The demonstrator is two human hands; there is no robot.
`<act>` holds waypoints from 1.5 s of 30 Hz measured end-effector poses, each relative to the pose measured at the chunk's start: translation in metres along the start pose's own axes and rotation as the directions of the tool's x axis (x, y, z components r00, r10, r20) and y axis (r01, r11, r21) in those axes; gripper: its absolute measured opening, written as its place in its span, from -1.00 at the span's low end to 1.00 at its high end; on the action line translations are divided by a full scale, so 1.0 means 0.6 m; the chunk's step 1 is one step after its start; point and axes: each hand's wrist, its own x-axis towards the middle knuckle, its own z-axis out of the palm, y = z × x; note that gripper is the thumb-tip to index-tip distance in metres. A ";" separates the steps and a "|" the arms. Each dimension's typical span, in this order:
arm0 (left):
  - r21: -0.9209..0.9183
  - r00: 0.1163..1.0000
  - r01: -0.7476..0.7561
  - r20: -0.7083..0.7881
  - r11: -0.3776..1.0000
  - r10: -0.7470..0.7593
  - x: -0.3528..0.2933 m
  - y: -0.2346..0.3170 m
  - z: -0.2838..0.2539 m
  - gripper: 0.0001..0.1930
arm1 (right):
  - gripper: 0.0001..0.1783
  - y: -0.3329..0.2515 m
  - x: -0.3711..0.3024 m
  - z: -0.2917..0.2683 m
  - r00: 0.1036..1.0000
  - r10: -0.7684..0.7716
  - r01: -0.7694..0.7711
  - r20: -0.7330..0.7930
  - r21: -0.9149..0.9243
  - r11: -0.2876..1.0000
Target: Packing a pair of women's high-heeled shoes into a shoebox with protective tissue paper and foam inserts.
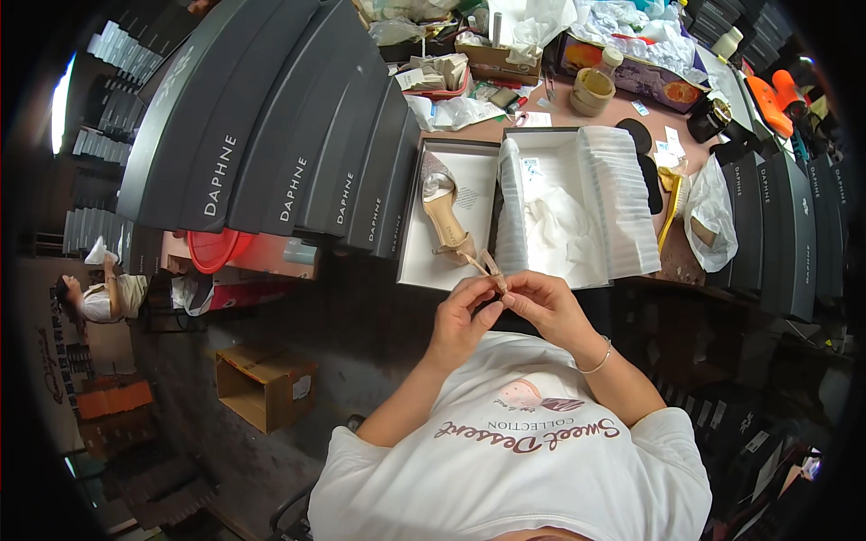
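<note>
A beige high-heeled sandal (441, 215) with a glittery part lies in a white-lined box lid (417, 263), its toe away from me. From its near end, a thin beige strap (492, 263) reaches up to my fingers. My left hand (463, 323) pinches the strap close to its end. Right beside it, my right hand (552, 308) grips the same strap between thumb and fingers. The fingertips hide the strap's tip. Just beyond my right hand is an open shoe box (541, 134) with white tissue paper (561, 221) and white padded wrapping (622, 203) folded over its side.
Dark shoe boxes (298, 117) stand in a row at left, with more boxes (787, 236) at right. A jar (591, 93), a yellow brush (669, 209) and a plastic bag (711, 215) lie about the table. A cardboard box (266, 389) sits on the floor; another person (101, 299) is far left.
</note>
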 end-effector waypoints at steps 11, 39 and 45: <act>-0.011 0.998 -0.033 -0.060 0.999 0.033 0.021 0.010 0.026 -0.83 | -0.80 -0.003 -0.016 0.001 0.978 -0.193 0.170 -0.077 -0.241 0.956; 0.724 0.841 -0.430 0.105 0.539 0.530 0.028 0.017 0.045 -0.84 | -0.88 -0.041 -0.005 -0.017 0.968 0.241 -0.242 0.072 0.532 0.812; 0.752 0.827 -0.446 0.138 0.486 0.545 0.024 0.004 0.039 -0.82 | -0.88 -0.009 -0.004 0.006 0.975 -0.117 0.132 -0.191 0.069 0.989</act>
